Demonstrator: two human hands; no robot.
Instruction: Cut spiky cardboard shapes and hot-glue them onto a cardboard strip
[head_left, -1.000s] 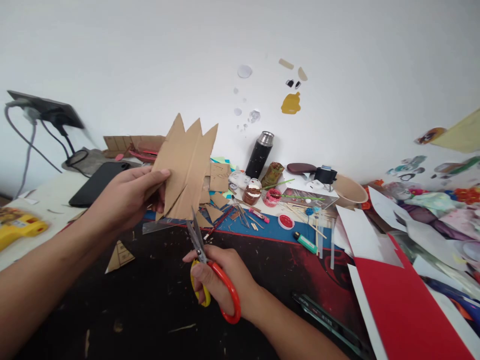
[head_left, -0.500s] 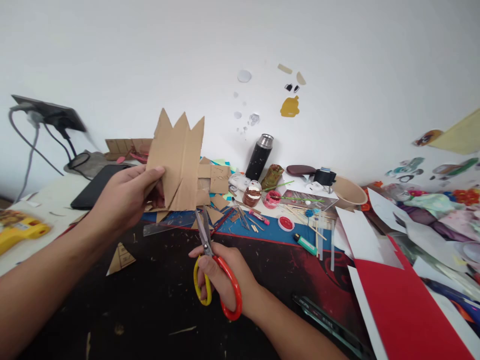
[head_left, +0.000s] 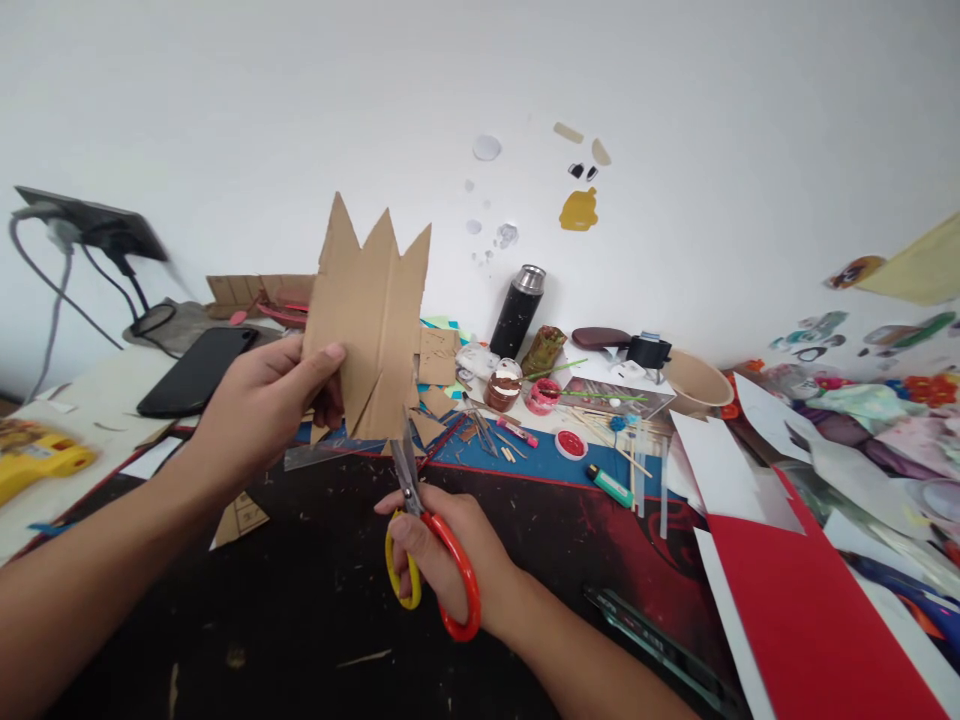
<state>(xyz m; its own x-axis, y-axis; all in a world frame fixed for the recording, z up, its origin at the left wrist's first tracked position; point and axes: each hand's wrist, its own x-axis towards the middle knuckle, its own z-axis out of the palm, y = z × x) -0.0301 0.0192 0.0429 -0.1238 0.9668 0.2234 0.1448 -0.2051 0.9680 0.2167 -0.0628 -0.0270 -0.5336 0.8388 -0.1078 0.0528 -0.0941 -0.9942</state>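
My left hand pinches the lower left side of a brown cardboard piece and holds it upright. Pointed zigzag teeth run along its top edge, and a slanting cut shows near the bottom. In my right hand is a pair of scissors with one yellow and one red handle loop, fingers and thumb through the loops. The blades point up at the cardboard's lower right corner; whether they touch it I cannot tell. On the dark mat below lies a small cardboard triangle, partly covered by my left forearm.
A black phone and a yellow tool lie at left. Behind stand a black flask and paint jars. A cutter and red paper lie at right; cardboard scraps litter the mat's back edge.
The cardboard has moved right and slightly upward with my left hand. The scissors stay nearly in place, and their blades now look closer together.
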